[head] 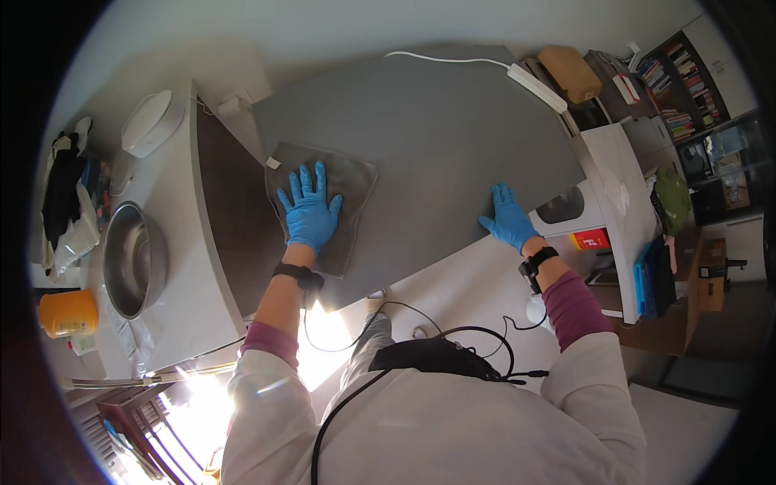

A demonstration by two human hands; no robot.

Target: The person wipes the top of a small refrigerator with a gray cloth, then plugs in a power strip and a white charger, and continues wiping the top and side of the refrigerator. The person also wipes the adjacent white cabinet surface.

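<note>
My left hand (311, 212), in a blue disposable glove, lies flat with fingers spread on a dark grey cloth (354, 182). A small pale tag (273, 162) shows at the cloth's upper left corner. The cloth is spread over the left part of a grey tabletop (436, 139), and its lower edge reaches the table's near side. My right hand (509, 218), gloved the same way, rests on the tabletop near its front right edge, thumb out to the side and nothing in it. Each wrist wears a black strap with a small device.
A white power strip (537, 88) with its cable lies along the table's far right edge. On the white counter (188, 242) at left stand a steel bowl (134, 260) and a white round-ended appliance (153, 124). A cardboard box (568, 73) sits at back right. Black cables (418, 312) hang before my body.
</note>
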